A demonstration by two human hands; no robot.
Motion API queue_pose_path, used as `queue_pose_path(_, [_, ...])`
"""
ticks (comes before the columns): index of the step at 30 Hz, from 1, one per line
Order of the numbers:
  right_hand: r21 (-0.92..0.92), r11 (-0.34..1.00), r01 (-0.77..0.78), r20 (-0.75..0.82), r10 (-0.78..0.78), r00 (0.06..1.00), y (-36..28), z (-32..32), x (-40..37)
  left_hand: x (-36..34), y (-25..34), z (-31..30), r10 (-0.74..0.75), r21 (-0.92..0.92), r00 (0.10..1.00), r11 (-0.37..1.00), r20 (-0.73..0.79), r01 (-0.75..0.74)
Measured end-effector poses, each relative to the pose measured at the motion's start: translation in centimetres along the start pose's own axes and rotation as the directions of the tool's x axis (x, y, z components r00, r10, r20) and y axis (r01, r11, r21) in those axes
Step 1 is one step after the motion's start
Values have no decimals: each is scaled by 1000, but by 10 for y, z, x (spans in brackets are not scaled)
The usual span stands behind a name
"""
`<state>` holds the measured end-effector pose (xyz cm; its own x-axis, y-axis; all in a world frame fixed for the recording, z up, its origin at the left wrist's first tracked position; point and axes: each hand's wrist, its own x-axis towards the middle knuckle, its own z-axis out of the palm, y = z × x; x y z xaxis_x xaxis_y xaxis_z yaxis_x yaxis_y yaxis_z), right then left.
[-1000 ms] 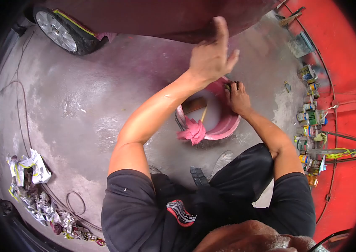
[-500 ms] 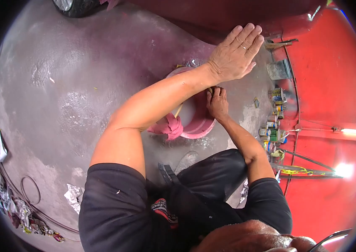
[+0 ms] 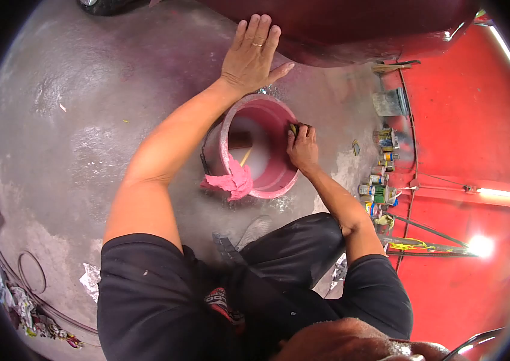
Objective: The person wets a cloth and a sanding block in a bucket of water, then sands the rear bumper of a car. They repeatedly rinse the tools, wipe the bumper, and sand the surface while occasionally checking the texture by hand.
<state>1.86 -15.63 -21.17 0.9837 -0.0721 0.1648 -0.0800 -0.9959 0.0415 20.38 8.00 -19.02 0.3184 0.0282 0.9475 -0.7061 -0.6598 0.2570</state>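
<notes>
My left hand [image 3: 251, 55] lies flat with fingers stretched at the lower edge of a dark red glossy body panel [image 3: 351, 30]; a ring shows on one finger. Below it stands a pink bucket [image 3: 276, 177] with cloudy liquid inside. My right hand [image 3: 304, 147] is at the bucket's right rim, its fingers closed round a small yellowish piece [image 3: 294, 129], mostly hidden. A pink cloth [image 3: 231, 180] hangs over the rim at the lower left. A thin yellow stick [image 3: 246, 156] leans inside the bucket near the cloth.
Several paint cans [image 3: 380, 192] and a grey bucket [image 3: 390, 102] line the red wall [image 3: 460, 120] at the right. Part of a wheel [image 3: 107, 6] shows at the top left. Hoses [image 3: 56, 313] and crumpled paper [image 3: 23, 307] lie at the lower left of the wet floor.
My left hand has moved left along the panel, uncovering more of the bucket's inside. My right hand stays at the bucket's rim. The whole view has shifted slightly.
</notes>
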Motion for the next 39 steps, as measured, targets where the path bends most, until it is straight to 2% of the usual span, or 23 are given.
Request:
queue_pose_path(3, [3, 1000, 10, -20, -10, 1000, -2, 0, -1, -3, -2, 1, -8, 17, 999, 1000, 39, 8])
queue_pose_path(6, [-3, 1000, 12, -21, -12, 1000, -3, 0, -1, -1, 1, 7, -48, -1, 998, 999, -52, 48])
queue_pose_path(8, [-11, 1000, 13, -15, -13, 1000, -3, -1, -1, 1, 3, 4, -39, -78, 999, 996, -4, 39])
queue_pose_path(12, [-9, 1000, -8, 2, 8, 1000, -6, -4, 0, 17, 28, -6, -69, -136, 996, 989, -63, 60])
queue_pose_path(14, [-11, 1000, 4, -7, -4, 1000, -9, -3, 0, 39, 55, -5, 132, -314, 991, 940, -26, -133])
queue_pose_path(15, [-5, 1000, -6, 3, 6, 1000, -9, -3, -1, 53, 78, -6, 146, -321, 987, 933, -70, -161])
queue_pose_path(16, [-1, 1000, -15, 15, 15, 1000, -8, -3, -1, 74, 100, -12, 173, -313, 985, 937, 19, -158])
queue_pose_path(17, [-5, 1000, -8, 18, 8, 1000, -3, 1, 2, 91, 123, -5, 142, -332, 988, 930, -63, -155])
queue_pose_path(19, [-113, 973, 200, -85, -210, 974, 22, 21, 0, 118, 158, -3, 90, -356, 985, 924, -146, -138])
queue_pose_path(20, [-130, 947, 292, -62, -302, 951, 35, 30, -3, 135, 169, -10, 47, -381, 979, 917, -200, -122])
queue_pose_path(21, [-141, 946, 293, -55, -303, 951, 34, 26, -3, 145, 174, -13, 4, -407, 968, 907, -250, -109])
queue_pose_path(24, [-154, 951, 267, -53, -278, 959, 18, 16, -4, 140, 158, -16, -56, -433, 983, 901, -172, -24])
queue_pose_path(25, [-84, 987, 138, -49, -142, 989, 8, 9, -3, 130, 144, -11, -56, -430, 984, 903, -168, -22])
queue_pose_path(26, [-14, 1000, 5, -35, -6, 999, 1, 7, -1, 115, 127, 2, 1, -258, 984, 965, -181, -49])
queue_pose_path(27, [-9, 1000, 11, -34, -11, 999, 0, 8, 0, 102, 112, 6, 61, -77, 981, 994, -184, -76])
queue_pose_path(29, [-15, 1000, 15, -57, -15, 998, 1, 9, 0, 77, 89, -4, -112, -203, 991, 975, -71, 95])
queue_pose_path(31, [-15, 1000, -3, -41, 3, 999, -1, 7, 1, 37, 51, 21, -65, -112, 989, 992, -131, 51])
queue_pose_path(33, [-24, 998, 51, -67, -53, 996, -2, 4, 0, 24, 17, -5, -167, -211, 970, 956, 178, 203])
queue_pose_path(34, [-29, 998, 48, -63, -49, 997, -1, 3, -2, -2, -1, 22, -102, -80, 984, 993, -144, 91])
queue_pose_path(35, [-29, 999, 35, -49, -36, 998, -2, 4, -1, -6, -6, 11, -105, -84, 984, 992, -146, 93])
queue_pose_path(37, [-33, 999, 23, -39, -24, 999, -4, 4, 2, -7, -11, -15, -80, 48, 996, 996, -33, 81])
queue_pose_path(38, [-35, 999, 28, -36, -29, 999, -5, 3, 2, -15, -13, -5, -89, -105, 996, 991, -5, 88])
queue_pose_path(39, [-36, 999, 29, -33, -30, 999, -5, 1, 1, -15, -13, 3, -86, -115, 996, 990, -6, 85])
